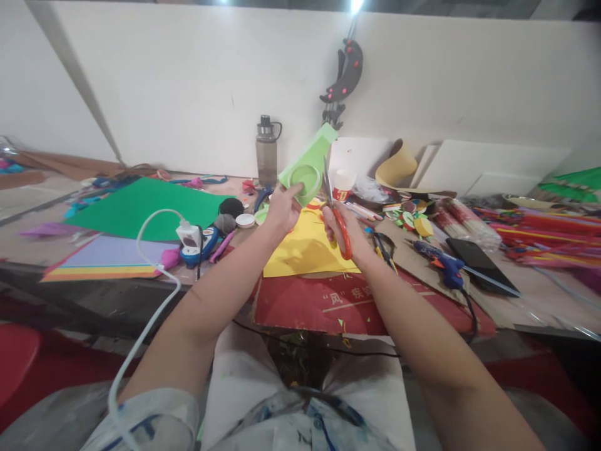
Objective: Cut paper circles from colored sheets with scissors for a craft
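Note:
My left hand [285, 210] is closed on a light green sheet [312, 153], thumb on its face. A round ring outline with a white rim [304, 181] shows on the sheet under the thumb; whether it is a separate piece I cannot tell. In my right hand [339, 227] is a pair of scissors [346, 241] with orange handles, its blades pointing up beside the sheet's right edge. Below both hands lies yellow paper [295, 250] on a red printed board [305, 304].
Green paper [154, 207], a power strip [200, 245] with a white cable and a bottle [267, 153] stand to the left and back. On the right lie a blue glue gun [444, 266], a black phone [483, 266] and bundled colourful sticks [549, 232].

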Motion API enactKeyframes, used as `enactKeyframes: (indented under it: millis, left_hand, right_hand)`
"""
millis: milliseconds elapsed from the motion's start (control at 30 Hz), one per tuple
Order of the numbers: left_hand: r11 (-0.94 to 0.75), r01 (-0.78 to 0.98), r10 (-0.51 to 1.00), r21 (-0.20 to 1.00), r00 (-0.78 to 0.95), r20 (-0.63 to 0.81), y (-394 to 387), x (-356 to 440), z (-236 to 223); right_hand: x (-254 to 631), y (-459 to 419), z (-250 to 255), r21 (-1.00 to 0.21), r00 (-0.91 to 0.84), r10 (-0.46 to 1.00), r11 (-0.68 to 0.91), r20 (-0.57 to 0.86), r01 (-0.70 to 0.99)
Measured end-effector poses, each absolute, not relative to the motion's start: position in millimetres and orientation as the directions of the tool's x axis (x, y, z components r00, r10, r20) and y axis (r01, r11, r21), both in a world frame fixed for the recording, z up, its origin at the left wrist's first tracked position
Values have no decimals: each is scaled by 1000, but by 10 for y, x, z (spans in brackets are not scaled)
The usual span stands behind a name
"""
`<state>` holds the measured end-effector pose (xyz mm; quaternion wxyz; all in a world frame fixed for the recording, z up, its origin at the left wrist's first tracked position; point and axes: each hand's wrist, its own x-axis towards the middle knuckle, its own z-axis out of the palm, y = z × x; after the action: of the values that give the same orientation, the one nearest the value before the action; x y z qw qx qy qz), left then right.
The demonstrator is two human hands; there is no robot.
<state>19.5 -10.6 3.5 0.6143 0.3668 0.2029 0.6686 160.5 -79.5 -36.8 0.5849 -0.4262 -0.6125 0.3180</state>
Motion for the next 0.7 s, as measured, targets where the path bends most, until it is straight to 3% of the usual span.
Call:
enactKeyframes:
  millis: [333, 700]
  left_hand:
    - [-187, -688, 960, 701, 23, 278, -95, 245, -55]
    - [-198, -677, 956, 709, 26, 292, -109, 270, -99]
  right_hand:
    - [1562, -788, -441, -893, 44, 908, 401, 418, 202]
    - [1578, -716, -537, -925, 56, 929, 357, 367, 132]
